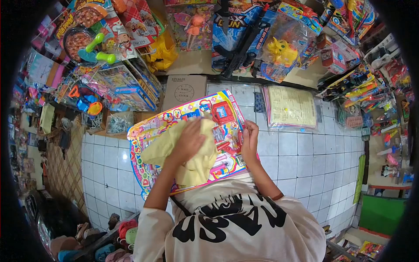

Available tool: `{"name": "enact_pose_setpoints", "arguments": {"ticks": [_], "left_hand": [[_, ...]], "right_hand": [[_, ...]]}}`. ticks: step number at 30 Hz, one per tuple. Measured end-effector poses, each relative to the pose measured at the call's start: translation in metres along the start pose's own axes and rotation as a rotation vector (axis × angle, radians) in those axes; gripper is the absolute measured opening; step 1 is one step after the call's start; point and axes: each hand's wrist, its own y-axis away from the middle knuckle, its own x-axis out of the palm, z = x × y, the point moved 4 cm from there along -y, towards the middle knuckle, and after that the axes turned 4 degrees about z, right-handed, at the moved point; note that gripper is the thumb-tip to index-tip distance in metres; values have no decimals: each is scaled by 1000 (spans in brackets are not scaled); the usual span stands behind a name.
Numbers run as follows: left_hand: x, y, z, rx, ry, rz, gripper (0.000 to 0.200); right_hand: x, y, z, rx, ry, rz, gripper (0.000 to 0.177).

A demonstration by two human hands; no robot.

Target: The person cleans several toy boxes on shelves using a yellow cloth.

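Observation:
A large, colourful doctor playset card (146,172), lettered "Doctor Set" along its left side, lies tilted in front of my torso. Over its middle is a crumpled pale-yellow cloth (196,168). My left hand (190,142) rests on the cloth, its fingers bent over the fabric and pressing it against the pack. At the right edge of the card, my right hand (249,139) grips the rim with its thumb on the front. A red toy piece (223,112) shows near the card's upper right corner. The cloth hides the middle of the pack.
Beyond the card stand a brown wall clock box (184,91) and a stack of printed sheets in plastic (290,107). Packaged toys, including a black toy gun (240,48), line the back. Sandals (126,229) sit at lower left. White tiles (301,161) cover the floor.

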Motion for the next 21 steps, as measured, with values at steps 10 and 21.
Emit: {"name": "enact_pose_setpoints", "arguments": {"ticks": [10, 21], "left_hand": [[35, -10, -4, 164, 62, 387, 32], [-18, 49, 25, -97, 342, 538, 32]], "right_hand": [[-2, 1, -3, 55, -27, 5, 26], [7, -3, 4, 70, -66, 28, 24]]}}
